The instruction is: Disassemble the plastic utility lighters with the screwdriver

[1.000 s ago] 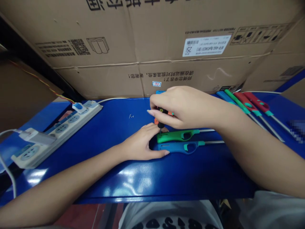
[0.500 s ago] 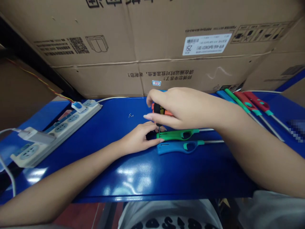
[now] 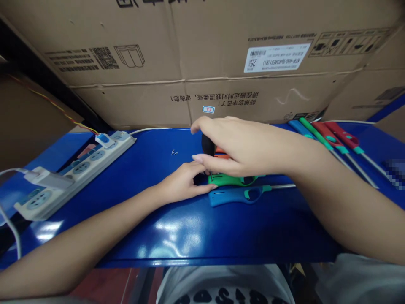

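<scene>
My right hand (image 3: 243, 145) is curled round the black handle of a screwdriver (image 3: 208, 145), held upright over the butt of a green long-necked gas lighter (image 3: 232, 180). The shaft and tip are mostly hidden by that hand. Orange shows beside the handle; I cannot tell whether it is part of the tool. My left hand (image 3: 182, 183) grips the lighter's butt end, thumb on the near side and fingers on the far side. Just in front of it, parallel, a blue gas lighter (image 3: 229, 197) lies on the blue table (image 3: 221, 236).
Several small screws (image 3: 174, 152) lie beyond my left hand. At the right rear are several more lighters, blue (image 3: 299, 126), green (image 3: 313, 130) and red (image 3: 340, 133) among them. A power strip (image 3: 79, 173) with plugs stands at the left. A large cardboard box (image 3: 152, 97) blocks the back.
My right hand has turned slightly round the screwdriver, and its handle now leans so that the black end shows and the shaft is covered. My left hand stays on the green lighter.
</scene>
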The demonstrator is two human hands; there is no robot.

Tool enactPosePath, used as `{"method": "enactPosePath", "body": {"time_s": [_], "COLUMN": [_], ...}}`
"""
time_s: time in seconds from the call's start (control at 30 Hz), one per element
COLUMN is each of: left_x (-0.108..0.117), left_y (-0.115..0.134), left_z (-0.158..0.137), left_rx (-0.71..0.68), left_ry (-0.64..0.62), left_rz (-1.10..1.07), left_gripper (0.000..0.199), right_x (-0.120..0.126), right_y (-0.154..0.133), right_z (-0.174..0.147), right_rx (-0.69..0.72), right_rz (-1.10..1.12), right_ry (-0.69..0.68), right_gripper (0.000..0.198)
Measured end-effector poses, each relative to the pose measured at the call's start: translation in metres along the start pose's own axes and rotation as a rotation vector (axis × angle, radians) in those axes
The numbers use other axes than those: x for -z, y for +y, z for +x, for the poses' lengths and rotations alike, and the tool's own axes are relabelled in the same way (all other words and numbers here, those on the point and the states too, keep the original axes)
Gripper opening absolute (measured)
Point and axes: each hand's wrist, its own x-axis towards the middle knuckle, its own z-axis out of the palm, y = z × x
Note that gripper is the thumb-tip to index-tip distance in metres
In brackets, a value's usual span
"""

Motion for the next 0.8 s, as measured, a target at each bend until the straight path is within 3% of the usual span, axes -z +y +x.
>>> {"method": "enactPosePath", "body": {"time_s": [0.8], "left_x": [0.0057], "left_y": [0.0015], "left_z": [0.0021], "left_rx": [-0.085], "left_ry": [-0.074], "left_rz": [0.049], "left_gripper": [0.026], "right_x": [-0.0003], "right_y": [-0.0027], "right_z": [0.0015], "right_rx": [0.056], "right_rz": [-0.041], "right_ry": [0.033], "right_gripper": [0.033]}}
